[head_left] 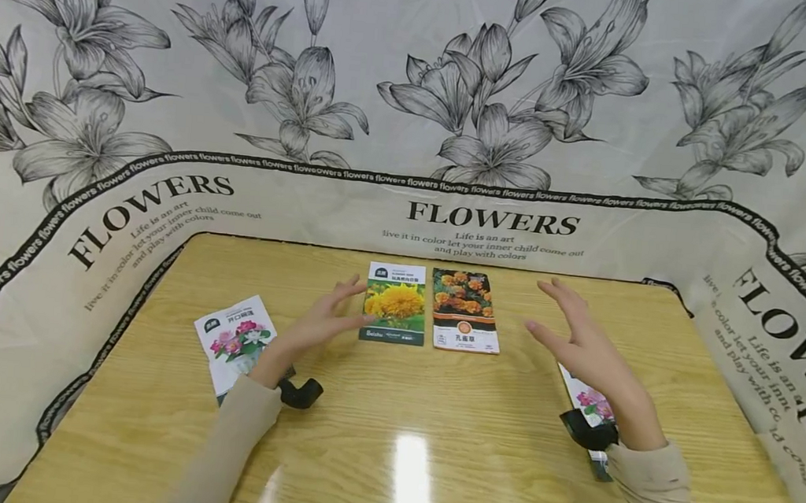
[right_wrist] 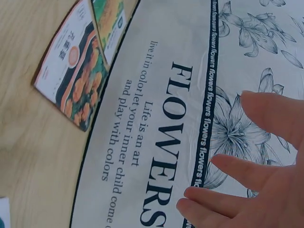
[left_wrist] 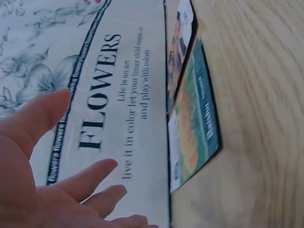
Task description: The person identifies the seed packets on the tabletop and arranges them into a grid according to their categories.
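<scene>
My left hand [head_left: 319, 324] is held over the table with its fingers spread and nothing in them. It overlaps the left edge of a seed packet with a yellow flower [head_left: 395, 306] in the head view. Beside that packet lies an orange marigold seed packet [head_left: 465, 308]. My right hand [head_left: 583, 349], also empty with fingers extended, hovers to the right of the marigold packet. Under the left wrist lies a tilted white packet with pink flowers [head_left: 236, 341]. Another pink-flower packet [head_left: 595, 405] is mostly hidden beneath the right hand and wrist.
The wooden table [head_left: 433, 412] has a bright light reflection near its front. White cloth [head_left: 349, 208] printed with flowers and lettering rises behind the table and along both sides. A black strap with a camera mount [head_left: 301, 393] sits on the left wrist, and one like it on the right.
</scene>
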Demonstrator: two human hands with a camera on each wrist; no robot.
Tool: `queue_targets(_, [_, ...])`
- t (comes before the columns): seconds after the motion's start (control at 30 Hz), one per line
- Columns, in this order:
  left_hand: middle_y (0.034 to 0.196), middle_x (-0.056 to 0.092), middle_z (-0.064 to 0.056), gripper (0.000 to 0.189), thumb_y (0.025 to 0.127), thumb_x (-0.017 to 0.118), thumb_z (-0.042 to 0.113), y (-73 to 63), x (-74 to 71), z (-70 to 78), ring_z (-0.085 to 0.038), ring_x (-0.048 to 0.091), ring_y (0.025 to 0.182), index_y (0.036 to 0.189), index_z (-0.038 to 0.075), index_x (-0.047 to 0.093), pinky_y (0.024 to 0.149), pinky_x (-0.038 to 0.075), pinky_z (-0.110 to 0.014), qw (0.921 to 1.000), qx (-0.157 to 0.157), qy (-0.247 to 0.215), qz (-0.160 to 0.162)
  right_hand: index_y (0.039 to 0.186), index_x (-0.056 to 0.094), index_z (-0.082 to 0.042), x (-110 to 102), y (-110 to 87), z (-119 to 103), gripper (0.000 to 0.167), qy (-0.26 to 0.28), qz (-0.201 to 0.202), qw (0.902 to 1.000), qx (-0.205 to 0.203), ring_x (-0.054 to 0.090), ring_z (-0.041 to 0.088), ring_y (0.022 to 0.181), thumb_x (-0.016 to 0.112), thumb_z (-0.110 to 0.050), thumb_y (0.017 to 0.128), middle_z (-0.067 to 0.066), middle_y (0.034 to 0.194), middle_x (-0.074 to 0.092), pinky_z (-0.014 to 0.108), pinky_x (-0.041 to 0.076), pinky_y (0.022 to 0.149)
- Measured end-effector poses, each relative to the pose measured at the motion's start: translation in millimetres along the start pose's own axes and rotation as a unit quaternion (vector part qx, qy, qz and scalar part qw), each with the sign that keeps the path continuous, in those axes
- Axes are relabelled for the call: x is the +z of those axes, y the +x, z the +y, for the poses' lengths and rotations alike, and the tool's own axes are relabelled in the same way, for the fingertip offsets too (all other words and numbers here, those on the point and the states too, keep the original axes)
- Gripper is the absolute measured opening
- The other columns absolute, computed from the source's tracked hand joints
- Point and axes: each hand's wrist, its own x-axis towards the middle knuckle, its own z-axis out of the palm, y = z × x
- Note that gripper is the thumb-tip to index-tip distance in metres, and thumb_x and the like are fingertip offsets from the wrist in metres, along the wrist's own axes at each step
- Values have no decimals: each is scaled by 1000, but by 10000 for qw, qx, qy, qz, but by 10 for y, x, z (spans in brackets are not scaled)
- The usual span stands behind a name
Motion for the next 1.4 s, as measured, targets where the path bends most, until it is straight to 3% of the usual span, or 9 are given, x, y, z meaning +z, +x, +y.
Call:
queue_targets(0.13, [166,4,8,76,94,68,37,-229,-195,82,-24,-12,151,157,19,29,114,1,-67,9996,39,276,-59,157,26,-7,-108,-195,147,67,192,261,9995,-16,16,51,144,58,-25,101,24,161,17,77,20,102])
queue_targets(0.3, [166,3,6,78,94,69,37,-590,-469,69,-25,-13,151,158,20,27,112,3,-71,9976,50,688,54,157,26,-10,-190,-440,310,63,520,197,9984,134,22,52,141,56,-21,103,24,158,25,78,24,97])
queue_targets(0.5, [167,3,-5,82,94,70,34,-1004,-737,-74,-36,-11,150,159,13,23,108,14,-75,9933,-73,1096,349,158,21,-6,-215,-689,624,70,335,55,9991,234,9,57,142,59,-18,101,31,159,14,82,15,97])
queue_targets(0.67, [166,-1,-13,89,91,73,30,-1223,-871,-216,-42,-14,148,159,8,19,105,8,-79,9910,-287,1149,622,156,21,0,-182,-853,902,74,-41,-114,9991,395,6,62,139,62,-16,98,38,157,10,83,12,97])
queue_targets(0.9, [161,-7,-31,100,84,79,32,-1328,-942,-431,-58,-14,141,155,-5,19,100,4,-83,9767,-423,1941,817,153,23,7,-68,-949,1157,75,-111,-504,9966,644,0,66,137,65,-18,95,44,153,2,84,8,97])
queue_targets(1.03, [158,-4,-36,106,80,83,37,-1319,-946,-500,-62,-9,139,153,-8,22,101,6,-82,9623,-545,2538,809,152,26,7,-34,-963,1216,75,6,-628,9960,641,-8,65,138,67,-17,93,43,154,-2,84,3,98])
queue_targets(1.2, [157,0,-39,110,78,81,46,-1283,-942,-511,-64,-2,139,153,-7,23,102,9,-81,9449,-699,3130,660,153,27,5,-2,-977,1252,78,-57,-841,9938,728,-9,66,137,68,-21,92,41,155,-2,85,5,96])
queue_targets(1.4, [155,0,-41,112,77,81,50,-1251,-950,-516,-67,-3,137,154,-6,23,101,9,-82,9407,-848,3238,547,152,28,4,19,-974,1273,79,-258,-866,9932,732,-3,67,136,70,-22,91,43,154,2,85,11,94])
